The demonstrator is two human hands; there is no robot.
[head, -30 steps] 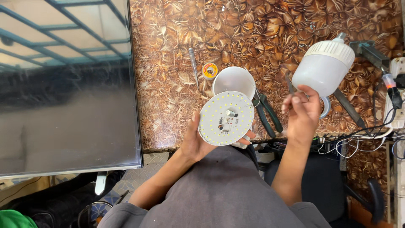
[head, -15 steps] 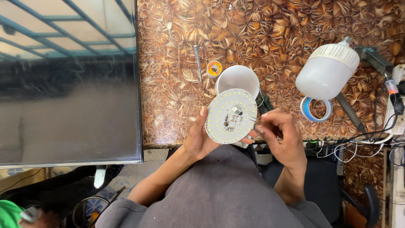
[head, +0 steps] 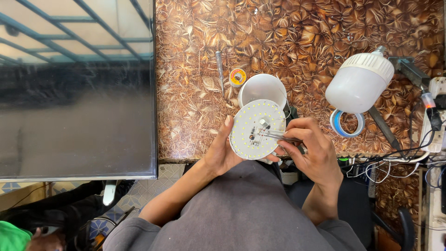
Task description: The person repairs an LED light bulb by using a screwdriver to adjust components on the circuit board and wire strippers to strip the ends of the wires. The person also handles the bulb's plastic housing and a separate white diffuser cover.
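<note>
At the near edge of the worktop (head: pixel 195 56), the left hand (head: pixel 222 155) grips a round white LED board (head: pixel 258 130) by its rim, fingers closed behind it and thumb along its left edge, holding it face-up just above the worktop edge. The right hand (head: pixel 313 151) is closed on a pair of metal tweezers (head: pixel 278 135), whose tips rest on the components at the board's centre. One second ago this hand was raised beside the large white bulb (head: pixel 358 82), away from the board; half a second ago it had reached the board's right rim. The shift indicates that work on the board's central parts is now in hand. The white cup-shaped housing (head: pixel 262 88) stands just behind the board. A blue tape roll (head: pixel 347 123), formerly hidden by the hand, lies beside the bulb. A small solder spool (head: pixel 237 76) lies left of the housing.
</note>
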